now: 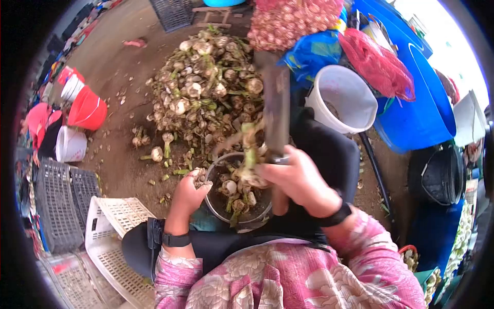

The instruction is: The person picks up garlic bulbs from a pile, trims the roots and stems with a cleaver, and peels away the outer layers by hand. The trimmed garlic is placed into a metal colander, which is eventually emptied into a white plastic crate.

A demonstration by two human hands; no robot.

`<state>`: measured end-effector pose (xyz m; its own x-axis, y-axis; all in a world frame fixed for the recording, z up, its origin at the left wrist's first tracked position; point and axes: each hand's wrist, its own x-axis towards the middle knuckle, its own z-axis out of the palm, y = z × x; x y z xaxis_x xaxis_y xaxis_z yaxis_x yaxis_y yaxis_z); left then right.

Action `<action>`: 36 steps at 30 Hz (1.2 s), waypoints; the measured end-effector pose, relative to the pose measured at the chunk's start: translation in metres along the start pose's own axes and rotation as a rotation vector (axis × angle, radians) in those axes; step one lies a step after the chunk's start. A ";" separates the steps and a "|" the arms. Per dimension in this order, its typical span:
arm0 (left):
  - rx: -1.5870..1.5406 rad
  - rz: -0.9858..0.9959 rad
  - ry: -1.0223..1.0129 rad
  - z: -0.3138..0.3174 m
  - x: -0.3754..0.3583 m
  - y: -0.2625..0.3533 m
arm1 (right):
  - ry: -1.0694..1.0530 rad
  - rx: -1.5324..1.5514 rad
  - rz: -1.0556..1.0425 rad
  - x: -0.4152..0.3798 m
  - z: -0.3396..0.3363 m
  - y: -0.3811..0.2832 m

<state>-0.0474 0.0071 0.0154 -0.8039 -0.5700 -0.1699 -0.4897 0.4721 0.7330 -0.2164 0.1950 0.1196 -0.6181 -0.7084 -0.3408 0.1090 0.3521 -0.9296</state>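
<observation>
My right hand (pixel 303 183) is closed round the handle of a broad-bladed knife (pixel 276 108), its blade pointing away from me and blurred. Beside those fingers a garlic bulb with a green stem (pixel 250 167) shows smeared over the bucket. My left hand (pixel 188 193) is at the left of the bucket rim, fingers curled round a small dirt-covered garlic bulb (pixel 199 178). Between my knees stands the round bucket (pixel 210 206) with several trimmed garlic bulbs (pixel 234 190) in it. Just beyond lies a big heap of garlic with stalks (pixel 200 82).
A white bucket (pixel 345 98) stands by my right knee, with blue tubs (pixel 417 108) behind. A full red net sack (pixel 296 23) is beyond the heap. Left are a cream plastic crate (pixel 110 247), black crates (pixel 59 201), a red bucket (pixel 87 108) and another person (pixel 41 123).
</observation>
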 end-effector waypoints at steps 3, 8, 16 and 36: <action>0.098 -0.075 -0.044 -0.013 -0.005 0.012 | -0.021 -0.329 -0.012 0.038 0.044 0.055; -0.057 -0.034 -0.085 -0.014 0.000 0.016 | 0.263 -0.380 -0.281 0.162 0.017 0.101; -0.054 0.083 -0.100 0.007 0.019 0.006 | 0.571 -0.238 -0.214 0.359 -0.047 0.088; -0.242 0.311 0.553 -0.002 0.063 0.009 | 0.132 0.527 -0.122 0.195 0.068 0.031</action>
<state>-0.1022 -0.0260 0.0129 -0.5729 -0.7223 0.3874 -0.1224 0.5427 0.8309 -0.2803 0.0259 0.0150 -0.7391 -0.6304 -0.2375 0.3844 -0.1050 -0.9172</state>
